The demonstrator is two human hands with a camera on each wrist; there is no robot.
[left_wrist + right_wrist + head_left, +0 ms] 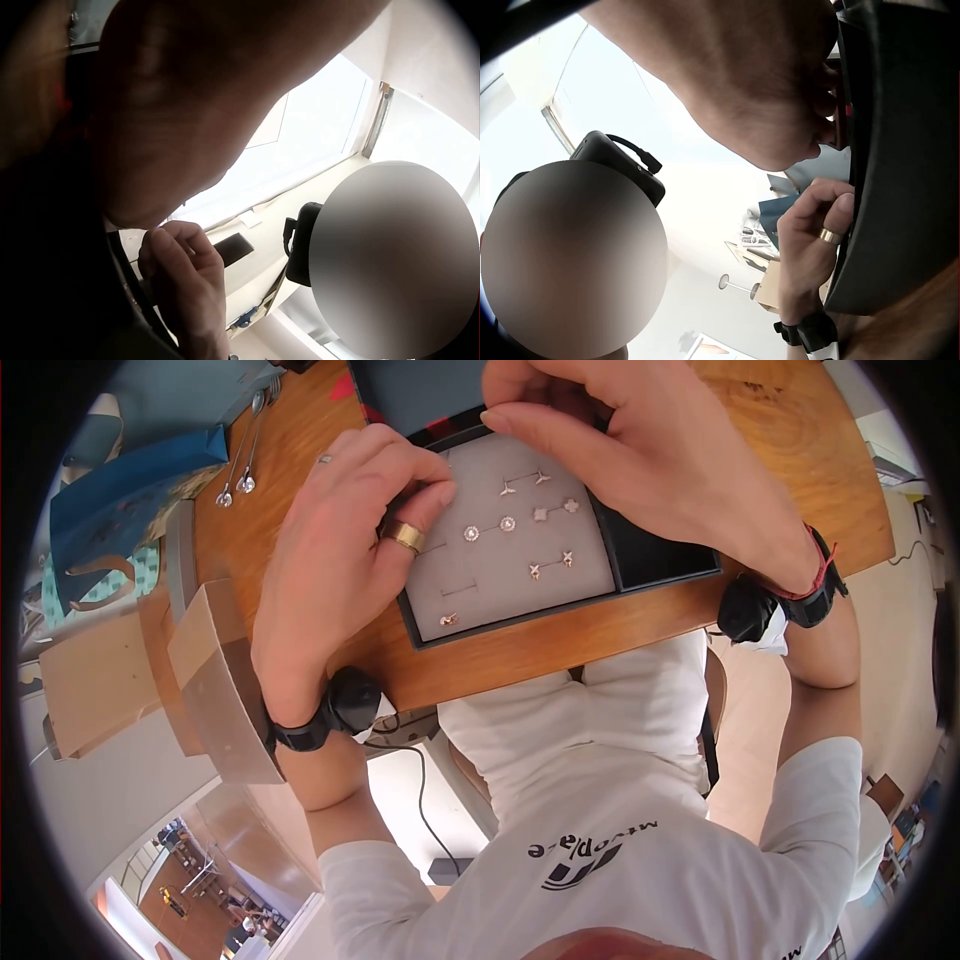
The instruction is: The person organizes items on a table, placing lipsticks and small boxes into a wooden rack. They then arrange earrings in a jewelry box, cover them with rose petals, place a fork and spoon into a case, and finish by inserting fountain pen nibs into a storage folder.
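Observation:
A black jewellery box (660,552) holds a grey pad (470,575) with several small pairs of studs and one single stud (449,619) near its lower left. My left hand (345,530), gold ring on one finger, lies over the pad's left side with fingers curled; anything between its fingertips is hidden. Above the pad's upper right is my right hand (655,455), thumb and index finger close together, the other fingers bent; whether they pinch something cannot be seen. The right wrist view shows the left hand (806,240) curled; the left wrist view shows the right hand (187,289) with bent fingers.
The box's raised lid (415,390) stands behind the pad. On the wooden table (480,660), a spoon and fork (250,445) lie at the upper left beside a blue bag (130,500). An open cardboard box (215,680) is at the table's left edge.

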